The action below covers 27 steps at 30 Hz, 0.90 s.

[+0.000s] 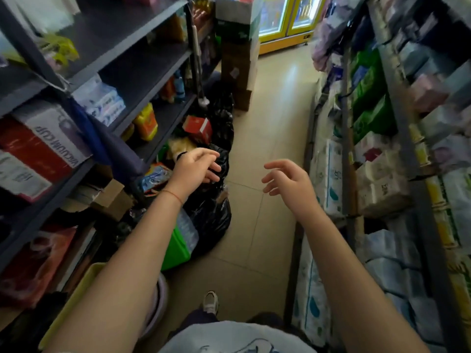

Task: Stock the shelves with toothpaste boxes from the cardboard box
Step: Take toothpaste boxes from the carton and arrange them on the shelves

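- Hands both out front over aisle floor, holding nothing: left hand (197, 167) w/ fingers loosely spread, reaching toward black bag (214, 200); right hand (285, 180) w/ fingers relaxed, slightly curled, in mid-air, apart from everything.
- Toothpaste boxes (102, 101) – blue/white packs already stacked on mid tier of left shelves (142, 70), near the upright. Rest of that tier to the right looks bare.
- Cardboard box (112, 197) – open-flapped brown carton low on left, beside floor clutter; can't tell if it's the supply box or what's inside. Taller cartons (238, 59) stacked further down aisle.
- Progress, my read: some stock up, shelf room left, no box in hand – between fetches or just starting another. Most of job prob. still ahead.
- Right-side racks (377, 159) hold tissue/paper goods, not part of this.
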{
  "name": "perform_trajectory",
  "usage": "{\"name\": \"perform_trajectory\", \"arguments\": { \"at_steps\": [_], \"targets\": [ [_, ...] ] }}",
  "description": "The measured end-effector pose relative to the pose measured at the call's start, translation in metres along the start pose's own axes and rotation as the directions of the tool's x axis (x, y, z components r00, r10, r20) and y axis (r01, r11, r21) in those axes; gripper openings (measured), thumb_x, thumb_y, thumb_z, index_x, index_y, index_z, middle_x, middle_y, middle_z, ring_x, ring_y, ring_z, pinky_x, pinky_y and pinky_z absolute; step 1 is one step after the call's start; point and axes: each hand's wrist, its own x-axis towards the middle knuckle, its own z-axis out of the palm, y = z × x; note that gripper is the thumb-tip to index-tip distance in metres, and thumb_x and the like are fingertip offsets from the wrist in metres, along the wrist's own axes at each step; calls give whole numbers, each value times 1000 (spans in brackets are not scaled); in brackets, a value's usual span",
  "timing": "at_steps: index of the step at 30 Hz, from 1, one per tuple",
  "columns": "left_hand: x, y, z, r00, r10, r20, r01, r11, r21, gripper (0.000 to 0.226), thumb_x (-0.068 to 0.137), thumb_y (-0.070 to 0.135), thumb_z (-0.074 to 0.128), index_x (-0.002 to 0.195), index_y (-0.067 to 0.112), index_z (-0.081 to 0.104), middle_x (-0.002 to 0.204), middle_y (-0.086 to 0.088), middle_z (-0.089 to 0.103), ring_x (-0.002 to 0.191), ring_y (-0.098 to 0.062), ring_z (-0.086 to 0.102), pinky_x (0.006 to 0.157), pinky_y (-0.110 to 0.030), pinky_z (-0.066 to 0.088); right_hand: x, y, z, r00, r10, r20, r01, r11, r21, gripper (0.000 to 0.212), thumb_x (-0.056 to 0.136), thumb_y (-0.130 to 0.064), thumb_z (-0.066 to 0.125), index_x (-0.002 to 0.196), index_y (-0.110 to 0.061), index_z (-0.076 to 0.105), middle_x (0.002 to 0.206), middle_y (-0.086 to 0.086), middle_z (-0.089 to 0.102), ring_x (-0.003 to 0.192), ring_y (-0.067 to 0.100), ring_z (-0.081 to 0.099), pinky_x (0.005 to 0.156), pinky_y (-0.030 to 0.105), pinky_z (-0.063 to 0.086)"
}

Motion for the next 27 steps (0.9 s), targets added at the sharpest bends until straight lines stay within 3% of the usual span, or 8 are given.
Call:
{"name": "perform_trajectory", "arguments": {
  "at_steps": [3, 8, 11, 18, 22, 27],
  "targets": [
    [68, 28, 28, 999, 7, 43, -7, 1000, -8, 19, 100, 18, 48, 102, 17, 67, 83, -6, 71, 67, -22, 69, 69, -36, 53, 57, 1, -24, 999, 30, -38, -28, 999, 35, 23, 96, -5, 45, 108, -10, 64, 91, 15, 69, 80, 33, 67, 71, 43, 56],
    [191, 55, 94, 997, -11, 75, 9, 1000, 19, 21, 101, 16, 45, 104, 13, 66, 85, -6, 68, 60, -14, 66, 56, -22, 50, 177, 30, -74, 992, 77, -95, -67, 992, 104, 21, 96, -8, 47, 107, -11, 64, 92, 16, 70, 79, 33, 67, 71, 43, 56],
    [277, 73, 138, 996, -21, 82, 16, 998, 53, 22, 102, 13, 44, 104, 10, 65, 84, -6, 67, 56, -11, 65, 52, -20, 50, 271, 49, -110, 992, 89, -93, -76, 989, 127, 21, 94, -9, 47, 104, -15, 64, 90, 14, 70, 75, 27, 68, 69, 40, 55],
    [455, 147, 199, 998, -56, -1, 56, 995, 86, 23, 101, 15, 45, 105, 11, 67, 87, -7, 69, 68, -19, 67, 64, -28, 49, 500, 26, -193, 995, 59, 82, -64, 997, 53, 20, 95, -14, 49, 108, -18, 63, 92, 7, 70, 77, 19, 68, 69, 31, 55],
    [542, 176, 209, 995, -77, -69, 81, 995, 57, 23, 102, 16, 46, 107, 10, 68, 88, -8, 69, 65, -16, 68, 58, -23, 51, 608, 3, -207, 988, 42, 146, -48, 998, 37, 20, 95, -14, 49, 108, -19, 64, 92, 7, 70, 81, 24, 69, 72, 35, 56],
    [670, 188, 209, 984, -83, -161, 79, 996, -32, 24, 101, 16, 46, 105, 11, 69, 85, -6, 70, 66, -18, 67, 62, -26, 50, 750, -6, -200, 970, 0, 243, 10, 999, -39, 21, 96, -13, 49, 109, -19, 64, 94, 8, 70, 81, 22, 69, 73, 35, 57]
  ]
}}
